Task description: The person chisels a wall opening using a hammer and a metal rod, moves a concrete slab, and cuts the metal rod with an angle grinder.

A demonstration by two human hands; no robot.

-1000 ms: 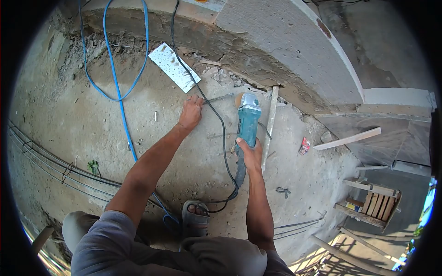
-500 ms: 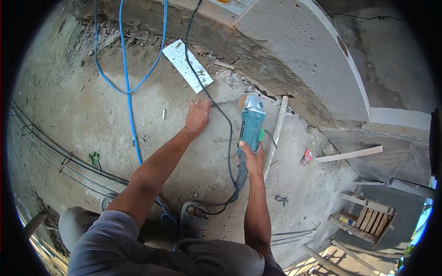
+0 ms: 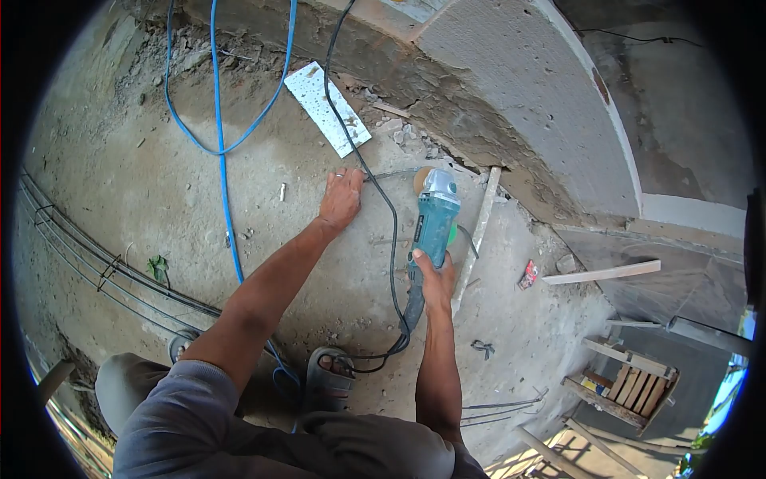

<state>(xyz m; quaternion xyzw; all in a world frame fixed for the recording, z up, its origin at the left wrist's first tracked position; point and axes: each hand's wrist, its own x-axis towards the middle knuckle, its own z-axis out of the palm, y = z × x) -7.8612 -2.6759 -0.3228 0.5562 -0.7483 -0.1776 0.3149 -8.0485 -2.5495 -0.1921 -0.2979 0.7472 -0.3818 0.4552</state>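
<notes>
My right hand (image 3: pixel 435 283) is wrapped round the body of a teal angle grinder (image 3: pixel 436 222), thumb on top. The grinder's silver head points away from me, and its brownish disc (image 3: pixel 420 180) meets or nearly meets the end of a thin steel rod (image 3: pixel 391 173); the exact contact is hard to see. My left hand (image 3: pixel 341 198), with a ring on one finger, is closed on the other end of that rod, low against the concrete ground. The grinder's black cord (image 3: pixel 391 239) loops between my two hands and passes near my sandal (image 3: pixel 329 379).
A white speckled board (image 3: pixel 329 108) lies ahead, under the cord. Blue hose (image 3: pixel 226 203) runs along the left, beside a tied rebar cage (image 3: pixel 104 255). A rough wall base (image 3: pixel 455 104) curves on the right. Wood strips (image 3: pixel 602 272) and a wooden crate (image 3: pixel 626 387) are at right.
The view has shifted slightly. Both hands, the rod and the grinder keep nearly the same positions relative to each other.
</notes>
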